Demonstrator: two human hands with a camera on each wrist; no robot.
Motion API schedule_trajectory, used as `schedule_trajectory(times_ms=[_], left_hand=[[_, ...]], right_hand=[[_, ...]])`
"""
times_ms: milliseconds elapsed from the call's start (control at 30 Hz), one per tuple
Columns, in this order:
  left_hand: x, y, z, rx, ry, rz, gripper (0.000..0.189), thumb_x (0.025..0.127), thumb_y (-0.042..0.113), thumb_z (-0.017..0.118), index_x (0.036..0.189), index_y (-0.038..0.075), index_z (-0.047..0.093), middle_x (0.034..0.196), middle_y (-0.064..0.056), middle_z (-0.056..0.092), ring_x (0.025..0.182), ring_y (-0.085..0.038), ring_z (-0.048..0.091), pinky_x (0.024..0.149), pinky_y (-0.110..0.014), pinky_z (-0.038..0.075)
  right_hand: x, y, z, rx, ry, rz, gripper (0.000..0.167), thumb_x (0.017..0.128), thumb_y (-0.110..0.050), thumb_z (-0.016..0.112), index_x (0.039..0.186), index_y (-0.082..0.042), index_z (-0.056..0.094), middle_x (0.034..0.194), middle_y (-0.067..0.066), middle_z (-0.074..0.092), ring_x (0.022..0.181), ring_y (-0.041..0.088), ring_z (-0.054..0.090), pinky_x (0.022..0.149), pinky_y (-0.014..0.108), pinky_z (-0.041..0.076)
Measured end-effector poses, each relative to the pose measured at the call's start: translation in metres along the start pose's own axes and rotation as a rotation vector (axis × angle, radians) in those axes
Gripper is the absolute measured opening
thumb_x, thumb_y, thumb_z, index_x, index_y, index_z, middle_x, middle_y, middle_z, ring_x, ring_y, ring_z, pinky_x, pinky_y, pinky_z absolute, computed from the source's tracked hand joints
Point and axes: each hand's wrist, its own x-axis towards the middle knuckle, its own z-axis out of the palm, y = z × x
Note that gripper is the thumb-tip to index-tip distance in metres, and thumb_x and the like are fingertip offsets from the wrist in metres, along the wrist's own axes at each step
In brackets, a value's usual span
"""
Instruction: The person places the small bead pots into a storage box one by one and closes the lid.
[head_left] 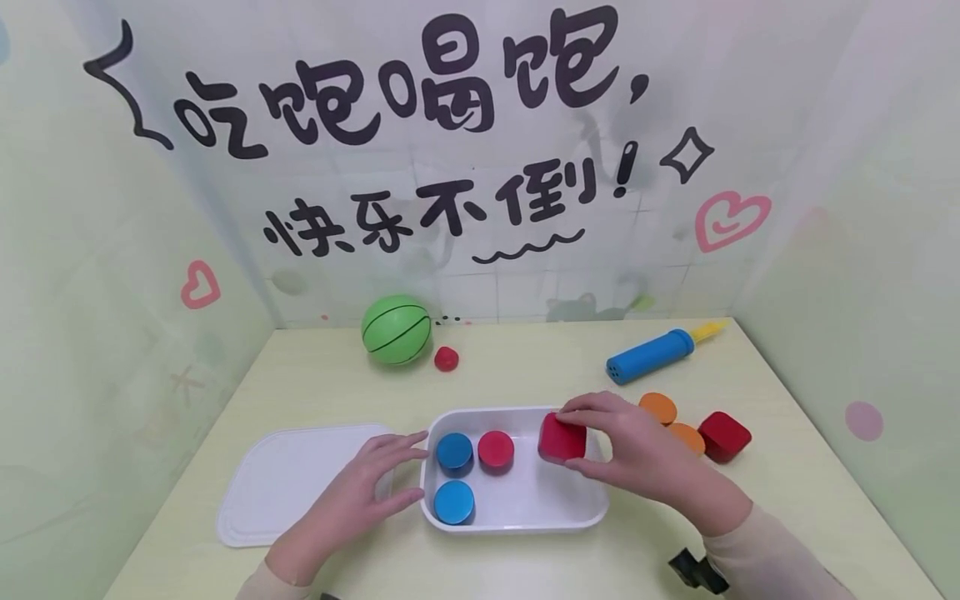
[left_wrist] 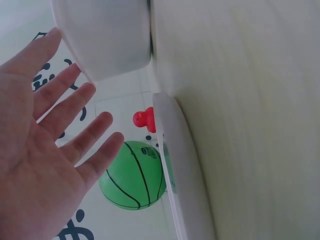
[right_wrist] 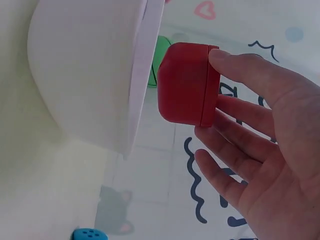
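My right hand (head_left: 630,442) pinches a red square block with rounded corners (head_left: 562,438) between thumb and fingers, over the right part of a white container (head_left: 543,517). In the right wrist view, that block (right_wrist: 183,84) shows a seam near the gripped end and is held above the rim. Inside the container, toward the left, stand two blue round pieces (head_left: 454,502) and a red round piece (head_left: 496,450). My left hand (head_left: 363,483) has its fingers spread at the container's left end; in the left wrist view the thumb tip (left_wrist: 54,34) is at the rim.
A flat white lid (head_left: 285,483) lies on the left. Two orange discs (head_left: 657,407) and another red square block (head_left: 724,436) are to the right. Toward the back are a green ball (head_left: 397,330), a small red piece (head_left: 446,359) and a blue pump with a yellow end (head_left: 651,357).
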Motion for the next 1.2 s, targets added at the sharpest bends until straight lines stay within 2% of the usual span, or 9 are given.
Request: schedule_trajectory(times_ms=[167, 400, 633, 800, 1200], left_hand=[[0.000, -0.001, 0.000, -0.002, -0.002, -0.003, 0.048, 0.090, 0.044, 0.079, 0.135, 0.030, 0.068, 0.155, 0.015, 0.053, 0.138, -0.017, 0.050, 0.110, -0.052, 0.051], [0.000, 0.002, -0.002, 0.007, 0.003, -0.003, 0.048, 0.090, 0.043, 0.080, 0.134, 0.029, 0.068, 0.154, 0.013, 0.054, 0.138, -0.018, 0.051, 0.109, -0.053, 0.052], [0.000, 0.003, -0.001, -0.005, 0.001, -0.003, 0.048, 0.089, 0.041, 0.080, 0.134, 0.028, 0.068, 0.154, 0.011, 0.054, 0.138, -0.019, 0.051, 0.109, -0.053, 0.052], [0.000, 0.003, 0.000, -0.004, -0.003, -0.013, 0.048, 0.090, 0.039, 0.081, 0.135, 0.029, 0.068, 0.155, 0.012, 0.053, 0.138, -0.019, 0.050, 0.109, -0.053, 0.052], [-0.001, 0.003, 0.000, -0.008, -0.006, -0.027, 0.048, 0.090, 0.037, 0.081, 0.135, 0.030, 0.068, 0.155, 0.013, 0.053, 0.139, -0.019, 0.050, 0.109, -0.054, 0.052]], right_hand=[[0.006, -0.011, 0.015, 0.041, -0.113, -0.014, 0.054, 0.078, -0.031, 0.092, 0.128, -0.021, 0.073, 0.127, -0.007, 0.067, 0.119, 0.014, 0.061, 0.083, 0.022, 0.062], [0.014, -0.020, 0.030, 0.039, -0.204, -0.090, 0.051, 0.080, -0.031, 0.090, 0.127, -0.020, 0.074, 0.128, -0.006, 0.068, 0.119, 0.012, 0.060, 0.090, 0.024, 0.061], [0.022, -0.026, 0.041, 0.052, -0.302, -0.083, 0.050, 0.082, -0.033, 0.089, 0.128, -0.022, 0.074, 0.129, -0.007, 0.069, 0.121, 0.013, 0.062, 0.094, 0.027, 0.060], [0.028, -0.029, 0.049, 0.073, -0.340, -0.075, 0.050, 0.081, -0.035, 0.089, 0.127, -0.024, 0.074, 0.127, -0.009, 0.070, 0.121, 0.012, 0.063, 0.096, 0.029, 0.059], [0.037, -0.028, 0.065, 0.079, -0.375, -0.092, 0.052, 0.080, -0.041, 0.089, 0.127, -0.027, 0.074, 0.126, -0.013, 0.072, 0.120, 0.009, 0.065, 0.100, 0.031, 0.058]])
